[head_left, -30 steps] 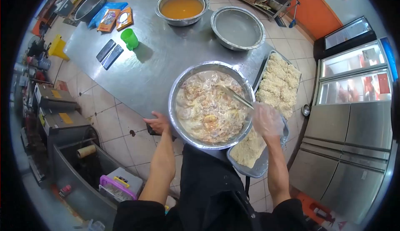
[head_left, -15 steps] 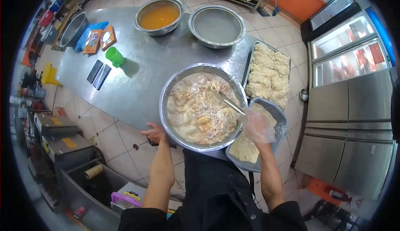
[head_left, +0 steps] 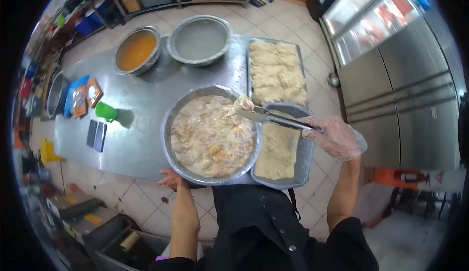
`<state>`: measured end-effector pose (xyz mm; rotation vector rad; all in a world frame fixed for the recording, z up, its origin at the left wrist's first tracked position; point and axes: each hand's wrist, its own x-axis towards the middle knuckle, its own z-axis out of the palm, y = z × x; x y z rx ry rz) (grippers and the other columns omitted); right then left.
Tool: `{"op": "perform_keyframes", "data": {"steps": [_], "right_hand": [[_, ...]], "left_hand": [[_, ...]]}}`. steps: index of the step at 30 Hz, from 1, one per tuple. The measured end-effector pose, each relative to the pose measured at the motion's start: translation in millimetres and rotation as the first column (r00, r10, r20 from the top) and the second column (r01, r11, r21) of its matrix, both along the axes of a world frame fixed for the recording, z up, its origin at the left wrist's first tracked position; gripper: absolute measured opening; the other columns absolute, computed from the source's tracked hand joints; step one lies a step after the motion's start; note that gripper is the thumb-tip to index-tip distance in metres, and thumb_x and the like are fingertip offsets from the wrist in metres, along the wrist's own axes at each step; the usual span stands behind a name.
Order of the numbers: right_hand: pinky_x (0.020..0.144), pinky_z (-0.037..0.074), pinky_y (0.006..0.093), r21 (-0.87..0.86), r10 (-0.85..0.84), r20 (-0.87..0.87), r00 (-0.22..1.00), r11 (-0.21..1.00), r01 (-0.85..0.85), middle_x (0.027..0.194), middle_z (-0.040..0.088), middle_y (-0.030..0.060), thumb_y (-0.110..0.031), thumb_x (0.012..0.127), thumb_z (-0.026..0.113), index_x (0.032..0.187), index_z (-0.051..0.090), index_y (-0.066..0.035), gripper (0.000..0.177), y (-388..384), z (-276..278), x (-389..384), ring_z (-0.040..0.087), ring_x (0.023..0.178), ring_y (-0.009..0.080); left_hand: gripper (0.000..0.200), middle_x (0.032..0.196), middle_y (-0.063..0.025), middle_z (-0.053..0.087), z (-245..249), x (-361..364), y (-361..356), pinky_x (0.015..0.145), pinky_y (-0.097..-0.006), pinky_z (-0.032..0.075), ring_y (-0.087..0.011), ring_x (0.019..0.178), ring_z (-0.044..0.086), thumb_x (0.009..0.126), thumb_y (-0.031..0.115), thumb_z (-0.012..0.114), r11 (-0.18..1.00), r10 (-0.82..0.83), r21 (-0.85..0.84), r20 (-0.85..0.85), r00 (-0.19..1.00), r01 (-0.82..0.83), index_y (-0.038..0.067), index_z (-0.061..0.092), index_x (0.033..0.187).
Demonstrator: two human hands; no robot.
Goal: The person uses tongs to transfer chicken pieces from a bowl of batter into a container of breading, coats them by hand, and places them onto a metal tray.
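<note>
My right hand [head_left: 334, 136], in a clear plastic glove, grips metal tongs [head_left: 286, 120]. Pinched at the tips of the tongs is a wet, batter-coated piece of raw meat [head_left: 244, 103], raised over the right rim of a large metal bowl [head_left: 168, 156]. Pale liquid and many more pieces of meat [head_left: 210, 134] fill that bowl. My bare left hand [head_left: 171, 179] is by the bowl's lower left side, fingers stretched out and holding nothing visible. Right of the bowl stands a grey plastic tub [head_left: 307, 161] with pale flour or crumbs [head_left: 278, 156] inside, below the tongs.
Behind the tub lies a tray [head_left: 250, 70] of crumb-coated pieces [head_left: 278, 73]. On the steel table [head_left: 146, 144] are a bowl of orange liquid [head_left: 138, 53], a bowl of cloudy liquid [head_left: 200, 39], a green cup [head_left: 105, 111], phone-like dark objects [head_left: 96, 135] and packets [head_left: 80, 100].
My right hand has moved right and the tongs have come up out of the bowl with a piece of meat. The whole view has shifted to the right. My left hand stays by the bowl.
</note>
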<state>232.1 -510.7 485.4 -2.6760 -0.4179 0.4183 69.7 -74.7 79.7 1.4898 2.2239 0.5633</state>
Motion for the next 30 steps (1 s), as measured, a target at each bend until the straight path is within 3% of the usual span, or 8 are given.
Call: {"op": "perform_keyframes", "data": {"steps": [9, 14, 16, 22, 24, 27, 29, 30], "right_hand": [[0.086, 0.052, 0.0447, -0.254, -0.146, -0.012, 0.989, 0.957, 0.138, 0.107, 0.072, 0.0184, -0.021, 0.084, 0.071, 0.115, 0.072, -0.007, 0.035, -87, 29, -66, 0.067, 0.097, 0.0382], [0.089, 0.052, 0.0466, -0.485, -0.205, -0.112, 0.972, 0.865, 0.127, 0.104, 0.072, 0.0191, -0.029, 0.087, 0.069, 0.118, 0.072, -0.01, 0.036, -62, -35, -57, 0.067, 0.097, 0.0379], [0.078, 0.051, 0.0516, -0.193, -0.154, 0.084, 0.984, 0.967, 0.168, 0.094, 0.069, 0.0216, -0.029, 0.09, 0.065, 0.11, 0.07, -0.006, 0.031, -56, -73, -63, 0.066, 0.089, 0.0406], [0.083, 0.052, 0.0508, 0.051, -0.178, 0.039, 0.983, 0.983, 0.176, 0.093, 0.069, 0.0236, -0.033, 0.089, 0.068, 0.132, 0.059, -0.005, 0.052, 13, -104, -66, 0.067, 0.09, 0.0411], [0.083, 0.051, 0.0517, -0.011, -0.06, -0.037, 0.998, 0.998, 0.059, 0.097, 0.068, 0.0257, -0.035, 0.091, 0.064, 0.125, 0.061, -0.003, 0.047, 48, -159, -58, 0.066, 0.092, 0.0424], [0.084, 0.051, 0.0526, 0.298, -0.118, 0.44, 0.89, 0.954, -0.021, 0.1, 0.066, 0.0272, -0.038, 0.093, 0.06, 0.117, 0.062, -0.004, 0.042, 81, -246, -79, 0.065, 0.095, 0.0424], [0.084, 0.05, 0.0526, 0.254, -0.104, -0.309, 0.945, 0.949, 0.188, 0.105, 0.065, 0.0274, -0.04, 0.096, 0.056, 0.114, 0.062, -0.004, 0.041, 73, -175, -62, 0.065, 0.097, 0.043], [0.084, 0.05, 0.0517, 0.141, -0.046, -0.157, 0.987, 0.988, 0.068, 0.108, 0.066, 0.0257, -0.044, 0.099, 0.05, 0.115, 0.061, -0.005, 0.044, 43, -215, -72, 0.064, 0.096, 0.0443]], "left_hand": [[0.073, 0.097, -0.025, 0.07, -15, 4, -1, 0.079, -0.0512, 0.054, -0.0423, 0.09, 0.07, 0.097, 0.056, 0.05, 0.995, 0.101, -0.001, -0.12, 0.988, -0.102, 0.003, 0.035, 0.145], [0.068, 0.099, -0.0262, 0.069, 2, -3, -5, 0.079, -0.0514, 0.053, -0.0417, 0.091, 0.069, 0.097, 0.053, 0.05, 0.994, 0.06, -0.092, -0.061, 0.996, -0.066, 0.002, 0.04, 0.141], [0.066, 0.1, -0.0262, 0.069, -5, -8, -3, 0.079, -0.0512, 0.053, -0.0412, 0.092, 0.068, 0.098, 0.052, 0.05, 0.996, 0.011, -0.086, -0.046, 0.999, -0.015, 0.002, 0.041, 0.14], [0.061, 0.102, -0.0261, 0.068, -1, -27, 3, 0.081, -0.0506, 0.053, -0.0398, 0.095, 0.067, 0.098, 0.047, 0.049, 0.973, -0.2, -0.122, -0.002, 0.98, 0.198, 0.001, 0.043, 0.138], [0.06, 0.102, -0.0261, 0.068, 11, -41, 6, 0.081, -0.0504, 0.052, -0.0393, 0.096, 0.066, 0.099, 0.046, 0.049, 0.929, -0.329, -0.169, 0.033, 0.944, 0.33, 0.001, 0.044, 0.137], [0.057, 0.103, -0.0261, 0.067, 49, -71, 6, 0.082, -0.05, 0.052, -0.0386, 0.097, 0.066, 0.099, 0.044, 0.049, 0.751, -0.601, -0.25, 0.122, 0.79, 0.611, 0.0, 0.046, 0.136], [0.055, 0.104, -0.026, 0.067, 87, -81, 4, 0.082, -0.0498, 0.052, -0.0381, 0.098, 0.065, 0.099, 0.042, 0.049, 0.531, -0.777, -0.27, 0.224, 0.589, 0.803, 0.0, 0.047, 0.135], [0.055, 0.104, -0.026, 0.067, 103, -82, 0, 0.082, -0.0497, 0.052, -0.0378, 0.098, 0.065, 0.099, 0.042, 0.049, 0.424, -0.833, -0.266, 0.26, 0.488, 0.866, 0.0, 0.047, 0.135]]}}
